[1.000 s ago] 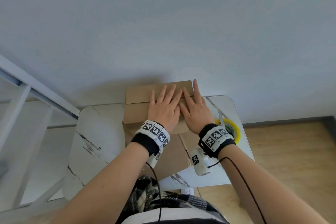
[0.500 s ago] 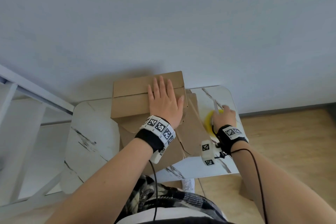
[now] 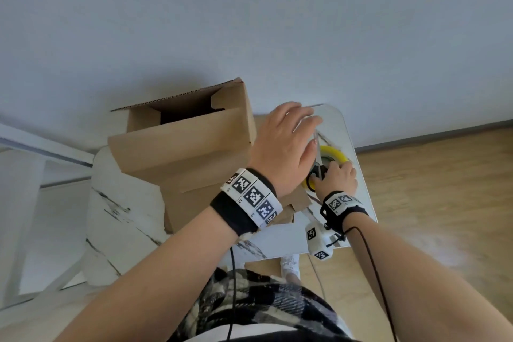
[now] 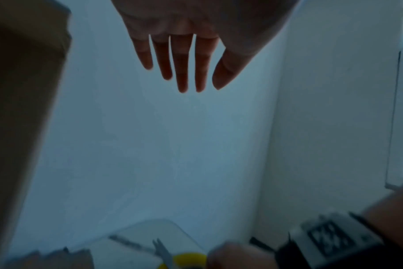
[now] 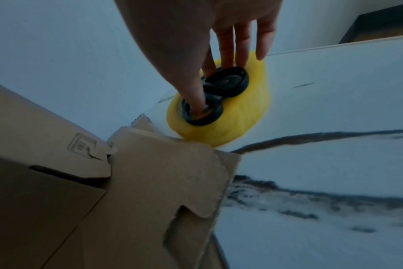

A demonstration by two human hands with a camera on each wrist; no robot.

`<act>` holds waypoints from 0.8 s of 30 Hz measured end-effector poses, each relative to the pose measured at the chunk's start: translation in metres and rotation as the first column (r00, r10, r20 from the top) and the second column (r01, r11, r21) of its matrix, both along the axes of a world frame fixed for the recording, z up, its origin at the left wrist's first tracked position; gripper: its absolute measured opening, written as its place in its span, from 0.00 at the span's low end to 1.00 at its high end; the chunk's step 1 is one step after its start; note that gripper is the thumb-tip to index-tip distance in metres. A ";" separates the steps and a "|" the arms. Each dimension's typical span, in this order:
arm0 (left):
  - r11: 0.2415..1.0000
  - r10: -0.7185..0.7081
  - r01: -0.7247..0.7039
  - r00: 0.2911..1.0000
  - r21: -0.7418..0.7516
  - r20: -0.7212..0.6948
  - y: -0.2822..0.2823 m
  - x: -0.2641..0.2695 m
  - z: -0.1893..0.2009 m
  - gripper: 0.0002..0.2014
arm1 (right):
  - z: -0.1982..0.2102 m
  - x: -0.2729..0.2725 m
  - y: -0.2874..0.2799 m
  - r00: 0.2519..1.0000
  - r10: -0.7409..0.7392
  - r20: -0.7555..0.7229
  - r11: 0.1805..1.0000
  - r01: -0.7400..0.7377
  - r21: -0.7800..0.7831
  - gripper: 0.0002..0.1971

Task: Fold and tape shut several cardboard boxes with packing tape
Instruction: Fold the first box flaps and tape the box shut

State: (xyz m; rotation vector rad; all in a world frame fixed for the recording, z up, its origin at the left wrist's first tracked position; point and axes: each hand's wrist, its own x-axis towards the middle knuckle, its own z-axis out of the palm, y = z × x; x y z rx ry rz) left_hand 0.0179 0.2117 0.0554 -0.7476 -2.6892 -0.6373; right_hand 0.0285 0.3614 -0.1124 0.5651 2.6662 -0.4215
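A brown cardboard box (image 3: 188, 144) stands on the white marble-look table (image 3: 116, 203) with its top flaps up and the dark inside showing. My left hand (image 3: 288, 141) hovers above the box's right edge with straight fingers (image 4: 179, 63) and holds nothing. To its right, a yellow roll of packing tape (image 3: 337, 154) lies flat on the table. Black-handled scissors (image 5: 221, 85) rest on the roll. My right hand (image 3: 337, 178) grips them, thumb in one handle loop and fingers in the other. The blades (image 4: 161, 249) point toward the wall.
Flattened cardboard (image 5: 168, 172) lies under and in front of the box, reaching the tape roll. The table's right edge (image 3: 361, 175) is close to the roll, with wood floor (image 3: 430, 203) beyond. A plain wall stands right behind the table. White rails (image 3: 41, 147) run at the left.
My left hand lifted off the box top and swung right, and the flaps it held down sprang open. My right hand left the box and took hold of the scissors on the tape roll.
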 end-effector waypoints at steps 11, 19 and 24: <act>0.968 0.162 0.007 0.743 -0.250 0.649 0.035 -0.007 -0.103 0.20 | -0.007 0.015 0.058 0.920 -0.381 -0.098 0.895 0.339 -0.291 0.17; 0.829 0.153 0.203 0.813 -0.521 0.561 0.090 0.001 -0.160 0.18 | -0.025 0.038 0.074 0.922 -0.381 0.068 0.893 0.386 -0.232 0.19; 0.801 0.172 0.229 0.797 -0.553 0.580 0.103 -0.007 -0.170 0.11 | -0.026 0.036 0.077 0.950 -0.301 0.086 0.929 0.312 -0.198 0.23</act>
